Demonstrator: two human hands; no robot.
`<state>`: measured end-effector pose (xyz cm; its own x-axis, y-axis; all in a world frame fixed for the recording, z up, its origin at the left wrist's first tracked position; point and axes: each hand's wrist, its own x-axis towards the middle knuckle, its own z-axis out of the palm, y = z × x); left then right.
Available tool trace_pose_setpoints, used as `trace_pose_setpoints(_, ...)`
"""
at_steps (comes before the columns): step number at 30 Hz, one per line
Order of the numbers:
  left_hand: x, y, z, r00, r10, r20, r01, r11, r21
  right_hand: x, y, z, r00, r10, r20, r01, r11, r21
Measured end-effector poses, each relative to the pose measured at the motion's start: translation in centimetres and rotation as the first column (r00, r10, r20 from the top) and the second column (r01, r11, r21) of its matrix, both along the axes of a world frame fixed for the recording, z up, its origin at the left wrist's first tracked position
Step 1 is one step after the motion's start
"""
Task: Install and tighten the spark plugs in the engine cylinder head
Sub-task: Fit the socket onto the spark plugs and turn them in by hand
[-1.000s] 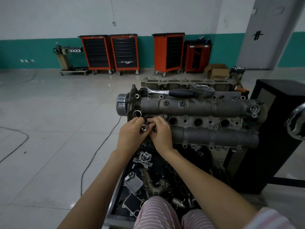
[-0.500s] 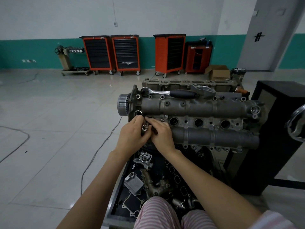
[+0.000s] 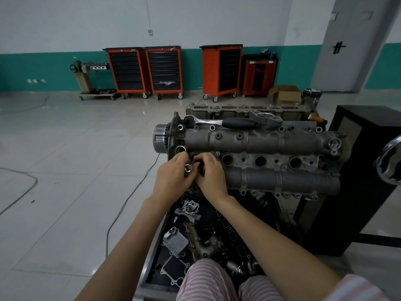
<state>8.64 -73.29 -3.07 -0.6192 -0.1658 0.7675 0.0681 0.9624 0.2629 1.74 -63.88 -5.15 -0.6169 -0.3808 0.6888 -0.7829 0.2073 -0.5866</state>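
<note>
Little changed over 1 s: both hands' grips, left hand (image 3: 171,177) and right hand (image 3: 211,172), still pinch the socket (image 3: 188,168) at centre frame over the cylinder head (image 3: 260,144), seating not yet done

I count four orange tool cabinets (image 3: 129,70) at the wall and one cardboard box (image 3: 286,95). On the cylinder head (image 3: 249,140) lies one ratchet (image 3: 221,122), and I see three open plug holes (image 3: 260,161).

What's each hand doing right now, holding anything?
Left hand: fingers curled round a shiny socket at the cylinder head.
Right hand: fingers curled, pinching something dark beside the socket; what it is cannot be told.
</note>
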Motion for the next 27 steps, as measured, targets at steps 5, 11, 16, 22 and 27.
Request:
trace_pose_setpoints(5,0.4,-0.3,0.12,0.997,-0.054,0.054,0.053,0.999,0.013,-0.15,0.38,-0.05,0.991,0.044,-0.126,-0.032,0.995,0.095)
trace_pose_setpoints(11,0.33,-0.1,0.26,0.994,-0.02,0.112,0.013,0.998,0.063,-0.36,0.28,0.31,0.997,0.067,0.034,-0.067,0.998,0.002)
trace_pose_setpoints(16,0.12,0.5,0.5,0.998,0.031,0.05,-0.032,0.999,0.031,-0.31,-0.12,0.44,0.997,0.033,0.067,-0.032,0.999,-0.023)
trace_pose_setpoints(22,0.14,0.53,0.44,1.0,0.02,0.024,-0.021,0.999,0.032,-0.33,0.16,0.04,0.999,0.03,-0.026,-0.029,0.999,0.045)
trace_pose_setpoints(27,0.36,0.05,0.43,0.996,-0.016,0.085,0.013,0.999,0.044,-0.79,0.56,0.06,0.995,0.071,-0.074,-0.058,0.984,0.166)
